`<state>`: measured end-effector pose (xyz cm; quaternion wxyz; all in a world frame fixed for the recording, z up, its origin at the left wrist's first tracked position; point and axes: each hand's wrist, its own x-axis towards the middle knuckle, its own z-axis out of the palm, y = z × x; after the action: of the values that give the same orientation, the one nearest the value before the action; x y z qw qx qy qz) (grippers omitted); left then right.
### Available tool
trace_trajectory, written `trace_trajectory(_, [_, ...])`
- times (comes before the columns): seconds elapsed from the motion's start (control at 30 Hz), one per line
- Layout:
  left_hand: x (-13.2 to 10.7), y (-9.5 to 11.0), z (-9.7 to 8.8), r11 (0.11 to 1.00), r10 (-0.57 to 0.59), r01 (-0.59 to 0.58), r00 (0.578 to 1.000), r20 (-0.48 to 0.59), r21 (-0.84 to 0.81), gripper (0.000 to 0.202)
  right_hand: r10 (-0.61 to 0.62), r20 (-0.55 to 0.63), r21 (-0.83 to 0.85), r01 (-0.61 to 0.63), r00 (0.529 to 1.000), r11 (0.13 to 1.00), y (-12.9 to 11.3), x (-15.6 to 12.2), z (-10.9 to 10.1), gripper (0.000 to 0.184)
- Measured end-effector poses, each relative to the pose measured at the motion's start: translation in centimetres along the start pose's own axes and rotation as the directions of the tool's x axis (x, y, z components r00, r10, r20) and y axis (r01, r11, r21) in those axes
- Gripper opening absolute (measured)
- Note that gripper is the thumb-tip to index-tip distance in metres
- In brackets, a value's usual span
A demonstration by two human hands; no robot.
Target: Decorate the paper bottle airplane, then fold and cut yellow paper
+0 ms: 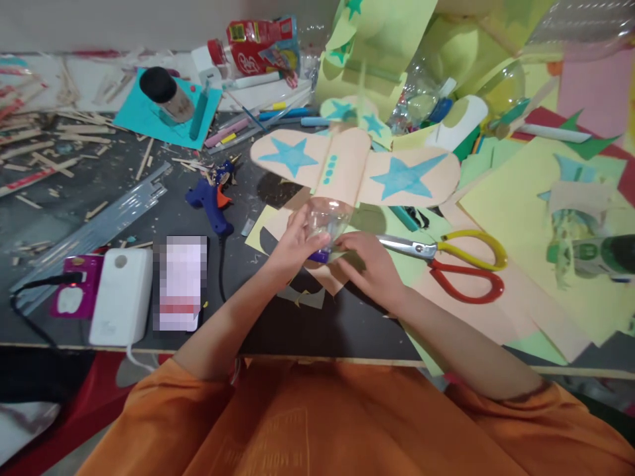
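Observation:
A toy airplane (342, 165), built from a plastic bottle wrapped in peach paper, has wide wings with blue stars and several teal dots on its body. Its clear bottle neck (330, 218) points toward me and ends in a purple cap (320, 256). My left hand (300, 241) is closed around this neck, thumb across it near the cap. Just to the right, my right hand (370, 268) has its fingers loosely bent and apart, close beside the neck, with nothing visible in them. Scissors (421, 250) with yellow and red handles lie beyond my right hand.
A blue glue gun (211, 201) lies left of the airplane. Nearer the edge are a phone (181, 284) and a white power bank (122, 297). Wooden sticks (49, 145) litter the far left; coloured paper sheets (506, 198) cover the right. A black-capped jar (169, 96) stands behind.

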<state>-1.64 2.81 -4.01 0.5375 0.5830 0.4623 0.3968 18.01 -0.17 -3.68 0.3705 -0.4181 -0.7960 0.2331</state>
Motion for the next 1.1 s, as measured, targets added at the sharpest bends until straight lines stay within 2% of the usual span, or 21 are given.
trace_trajectory(0.1, [0.0, -0.5, -0.2, 0.986, -0.085, 0.101, 0.988, 0.126, -0.13, 0.072, 0.001, -0.052, -0.009, -0.002, 0.999, 1.0, 0.5, 0.1, -0.2, 0.012])
trace_trajectory(0.13, [0.0, -0.6, -0.2, 0.989, -0.077, 0.091, 0.99, 0.115, -0.115, 0.072, 0.008, -0.061, -0.006, -0.008, 0.998, 1.0, 0.6, 0.2, -0.3, 0.012])
trace_trajectory(0.27, [-0.4, 0.1, -0.3, 0.992, 0.096, -0.097, 0.995, 0.023, 0.084, 0.073, 0.072, -0.115, 0.0, -0.072, 0.991, 0.997, 0.9, 0.6, -0.7, 0.011])
trace_trajectory(0.37, [-0.7, 0.7, -0.2, 0.959, 0.182, -0.191, 0.981, 0.062, 0.209, 0.069, 0.114, -0.16, 0.005, -0.115, 0.98, 0.993, 1.3, 0.7, -1.0, 0.015])
trace_trajectory(0.43, [-0.7, 0.7, -0.2, 0.938, 0.195, -0.207, 0.978, 0.072, 0.276, 0.054, 0.134, -0.158, 0.022, -0.132, 0.978, 0.991, 1.5, 0.6, -1.1, 0.016])
trace_trajectory(0.57, [-0.3, 0.2, -0.2, 0.902, 0.257, -0.246, 0.966, 0.018, 0.356, 0.023, 0.119, -0.137, 0.058, -0.112, 0.983, 0.992, 1.8, 0.4, -1.1, 0.009])
trace_trajectory(0.63, [-0.2, 0.1, -0.2, 0.883, 0.297, -0.278, 0.955, 0.008, 0.377, 0.017, 0.069, -0.107, 0.042, -0.065, 0.992, 0.997, 1.8, 0.3, -0.9, 0.02])
trace_trajectory(0.7, [-0.1, 0.2, -0.2, 0.876, 0.314, -0.298, 0.949, 0.02, 0.379, 0.014, 0.048, -0.068, 0.003, -0.048, 0.997, 0.999, 1.9, 0.4, -0.8, 0.028])
trace_trajectory(0.77, [-0.1, 0.5, -0.1, 0.875, 0.31, -0.299, 0.95, 0.031, 0.38, 0.011, 0.084, -0.049, -0.023, -0.085, 0.995, 0.996, 1.9, 0.5, -0.7, 0.025])
trace_trajectory(0.87, [-0.1, 0.9, 0.1, 0.856, 0.321, -0.312, 0.946, 0.049, 0.412, 0.011, 0.15, -0.08, 0.023, -0.148, 0.986, 0.989, 1.9, 0.7, -0.8, 0.014])
trace_trajectory(0.93, [-0.1, 1.1, 0.1, 0.829, 0.361, -0.349, 0.931, 0.059, 0.436, 0.012, 0.151, -0.108, 0.087, -0.142, 0.983, 0.986, 1.9, 0.8, -0.9, 0.009])
trace_trajectory(1.1, [0.0, 1.2, 0.0, 0.791, 0.409, -0.386, 0.911, 0.06, 0.475, 0.013, 0.109, -0.158, 0.139, -0.087, 0.981, 0.987, 1.9, 0.6, -0.9, 0.014])
